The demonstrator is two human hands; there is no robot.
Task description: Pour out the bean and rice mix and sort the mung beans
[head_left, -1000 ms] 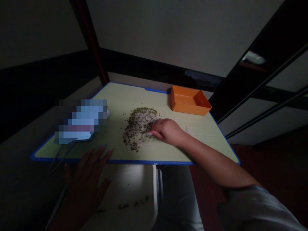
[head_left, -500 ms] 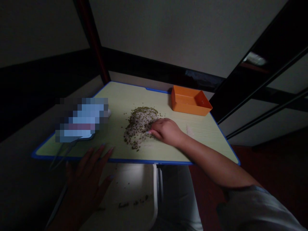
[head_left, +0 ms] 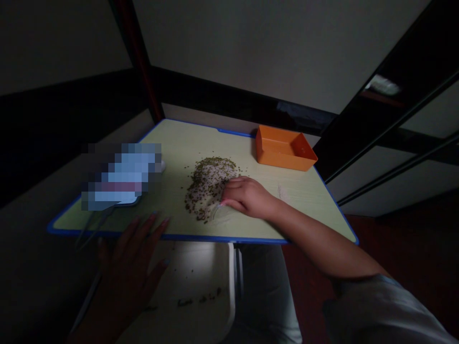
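Note:
A heap of small green beans mixed with pale grains (head_left: pixel 210 184) lies in the middle of a light wooden table with a blue rim (head_left: pixel 179 143). My right hand (head_left: pixel 247 197) rests on the table at the heap's right edge, fingers curled together with the tips touching the grains. My left hand (head_left: pixel 134 263) lies flat with fingers spread at the table's near edge, over a white tray (head_left: pixel 201 277) below the table that holds a few green beans.
An orange rectangular box (head_left: pixel 285 148) stands at the table's far right. A blurred-out phone (head_left: pixel 120 174) lies at the left. A small white smear of grains (head_left: pixel 283 192) lies right of my hand. Dark bed-frame bars rise behind and to the right.
My right hand has slid slightly toward me along the heap's right edge, dragging some grains. My left hand stays put.

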